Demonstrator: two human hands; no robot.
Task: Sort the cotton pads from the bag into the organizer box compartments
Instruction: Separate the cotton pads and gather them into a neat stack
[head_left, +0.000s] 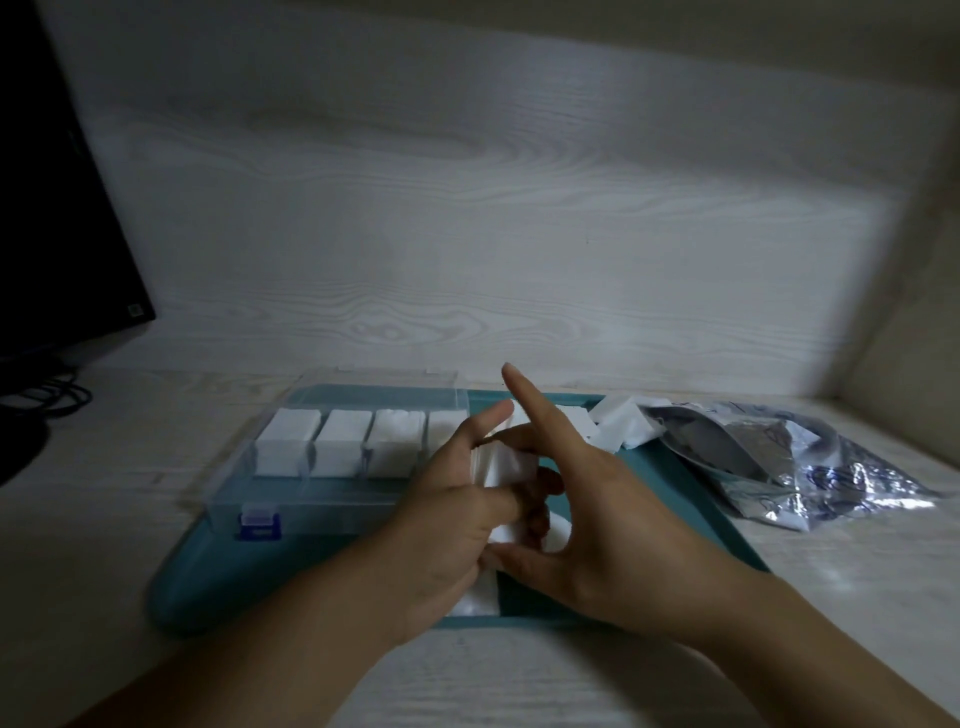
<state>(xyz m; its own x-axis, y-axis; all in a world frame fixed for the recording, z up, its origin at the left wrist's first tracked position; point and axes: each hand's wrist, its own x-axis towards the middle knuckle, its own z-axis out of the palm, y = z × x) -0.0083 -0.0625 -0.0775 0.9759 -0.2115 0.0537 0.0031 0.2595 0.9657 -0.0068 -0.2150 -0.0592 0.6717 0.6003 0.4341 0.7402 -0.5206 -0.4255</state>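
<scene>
A dark monitor (57, 197) stands at 10 o'clock with cables (49, 392) trailing below it, well apart from the work. A wood-grain wall (493, 208) closes off the far side at 12 o'clock and a side panel (904, 312) shuts in 2 o'clock. On the pale surface (93, 519) lies a teal tray (670, 499), and on its left half sits the clear box (291, 499), lid open, a blue latch (258, 525) on its near wall. Four compartments in view hold white stacks of pads (340, 441); the hands hide whatever lies further right. A crumpled bag (779, 457) rests at 2 o'clock, partly off the tray's right edge, with loose pads (623, 426) spilling from its mouth onto the tray.

At centre, both hands meet over the tray. The left hand (452, 525) is curled around a small stack (504, 467) of pads, thumb and fingers closed on it. The right hand (587, 530) presses against the same stack from 3 o'clock, index finger raised and pointing to 12 o'clock. Another pad (475, 597) lies flat on the tray under the left hand, at 6 o'clock of the stack.

The held stack hovers just right of the filled compartments. Bare surface lies open at 6 and 8 o'clock, and bare tray shows between the right hand and the bag.
</scene>
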